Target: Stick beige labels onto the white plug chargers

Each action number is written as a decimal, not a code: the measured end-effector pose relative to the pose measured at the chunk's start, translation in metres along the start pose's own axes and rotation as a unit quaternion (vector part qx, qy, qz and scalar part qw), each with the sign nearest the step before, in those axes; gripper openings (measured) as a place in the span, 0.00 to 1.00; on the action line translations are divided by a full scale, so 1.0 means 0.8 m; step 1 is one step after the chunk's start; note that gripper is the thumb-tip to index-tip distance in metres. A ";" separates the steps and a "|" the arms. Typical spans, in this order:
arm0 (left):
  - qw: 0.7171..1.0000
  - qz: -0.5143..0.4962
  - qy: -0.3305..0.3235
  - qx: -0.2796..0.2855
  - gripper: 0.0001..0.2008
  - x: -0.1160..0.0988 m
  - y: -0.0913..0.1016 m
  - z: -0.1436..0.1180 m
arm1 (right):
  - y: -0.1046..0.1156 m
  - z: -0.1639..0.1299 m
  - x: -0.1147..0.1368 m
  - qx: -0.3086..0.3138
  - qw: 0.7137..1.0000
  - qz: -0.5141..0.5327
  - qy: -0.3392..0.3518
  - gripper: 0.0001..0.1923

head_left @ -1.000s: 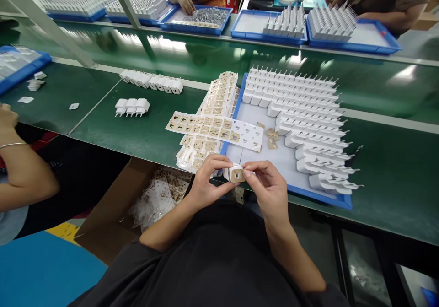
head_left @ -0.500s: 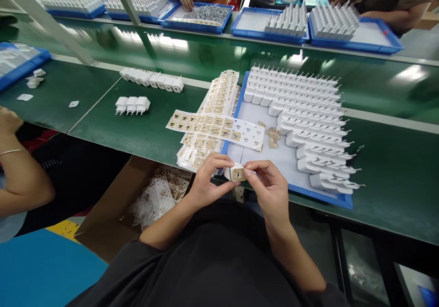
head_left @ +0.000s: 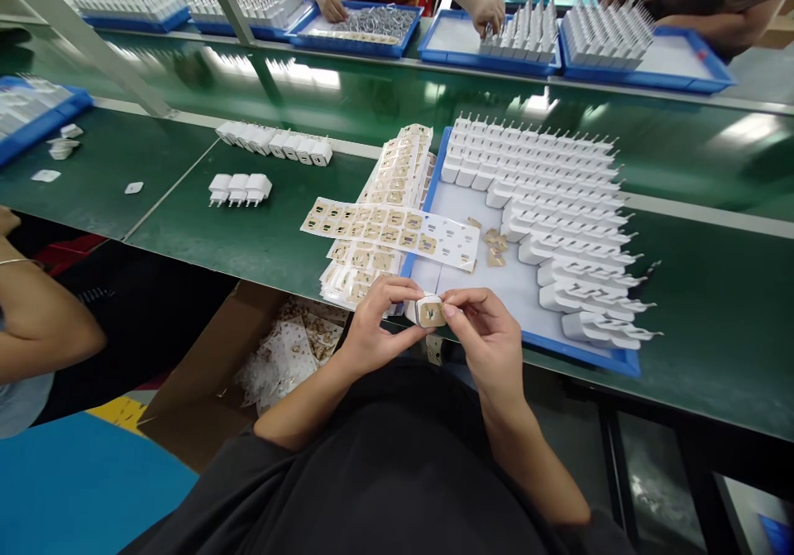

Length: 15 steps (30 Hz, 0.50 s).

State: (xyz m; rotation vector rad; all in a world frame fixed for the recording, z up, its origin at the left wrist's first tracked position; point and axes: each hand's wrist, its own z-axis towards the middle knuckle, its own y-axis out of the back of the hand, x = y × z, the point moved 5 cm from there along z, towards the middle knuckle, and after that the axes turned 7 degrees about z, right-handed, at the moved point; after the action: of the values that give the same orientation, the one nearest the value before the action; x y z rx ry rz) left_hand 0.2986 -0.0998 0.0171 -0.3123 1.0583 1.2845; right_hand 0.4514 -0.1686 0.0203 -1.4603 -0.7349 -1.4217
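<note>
A small white charger plug (head_left: 427, 311) with a tan sticker on its face sits between both hands, just over the bench's near edge. My left hand (head_left: 372, 332) grips its left side. My right hand (head_left: 487, 340) pinches its right side, fingertips on the sticker. Directly beyond lies a blue tray (head_left: 576, 355) filled with rows of white chargers (head_left: 552, 199), a few loose tan stickers (head_left: 495, 249) on its bare floor. A sticker sheet (head_left: 390, 232) lies across the tray's left edge, over a stack of more sheets (head_left: 388, 187).
Two groups of white chargers (head_left: 239, 188) (head_left: 276, 143) stand on the green bench at left. A cardboard box (head_left: 248, 365) with used backing sheets sits below the bench. Another person's arm (head_left: 37, 323) is at far left. Across the conveyor, other people's hands work at blue trays (head_left: 490, 42).
My hands and the charger have barely shifted. A person across the conveyor has brought a hand down onto the blue tray of chargers. The arm at left has moved slightly.
</note>
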 end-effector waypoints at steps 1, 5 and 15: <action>1.000 0.000 -0.001 0.001 0.20 0.000 0.000 0.000 | 0.000 0.000 0.000 0.000 1.000 -0.003 0.001 0.02; 1.000 0.005 -0.006 0.001 0.21 0.000 0.001 0.001 | 0.000 0.001 0.001 -0.002 1.000 -0.014 0.006 0.01; 0.999 0.045 -0.028 -0.003 0.19 -0.008 0.003 0.004 | -0.004 -0.002 0.004 -0.024 0.995 -0.082 0.042 0.03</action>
State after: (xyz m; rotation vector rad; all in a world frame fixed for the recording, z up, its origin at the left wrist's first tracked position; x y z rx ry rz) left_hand 0.2986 -0.1004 0.0246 -0.2340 1.0303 1.3688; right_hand 0.4481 -0.1694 0.0241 -1.3934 -0.7867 -1.6261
